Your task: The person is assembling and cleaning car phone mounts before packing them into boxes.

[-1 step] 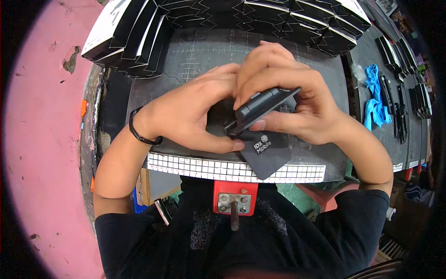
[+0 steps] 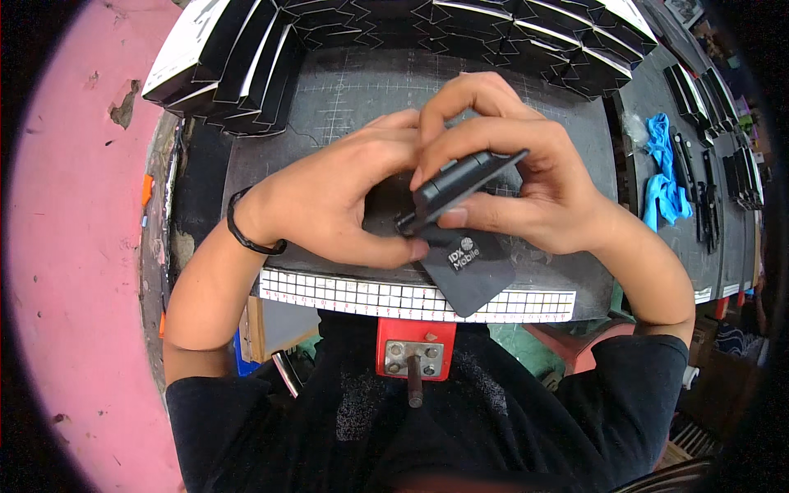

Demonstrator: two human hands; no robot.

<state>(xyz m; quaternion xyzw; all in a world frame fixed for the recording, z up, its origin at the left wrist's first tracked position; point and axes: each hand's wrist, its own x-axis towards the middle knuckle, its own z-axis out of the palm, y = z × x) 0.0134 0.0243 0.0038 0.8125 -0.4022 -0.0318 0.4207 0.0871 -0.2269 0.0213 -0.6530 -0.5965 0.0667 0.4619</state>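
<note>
Steady the black gadget [image 2: 457,182], pinched in the right hand [image 2: 559,189] beside the dark flap [image 2: 470,283], using the left hand [image 2: 341,193], though impossible to tell whether gripping.

I lose the fingertips of the left hand [image 2: 329,197], thumb aside, behind the right hand [image 2: 555,185], just left of the grip. The right hand's fingers cover part of the black device [image 2: 456,182] they grip, so I can't read its full outline, nor whether it joins the dark flat piece [image 2: 477,287] below, whose upper end it hides. Beyond the grip, my upper edge cuts off the black boxes [image 2: 349,29]. Nearer than the grip, the small markings on the white ruler strip [image 2: 353,294] defeat me, and a reddish smear [image 2: 460,482] at my lower edge is blurred.
</note>
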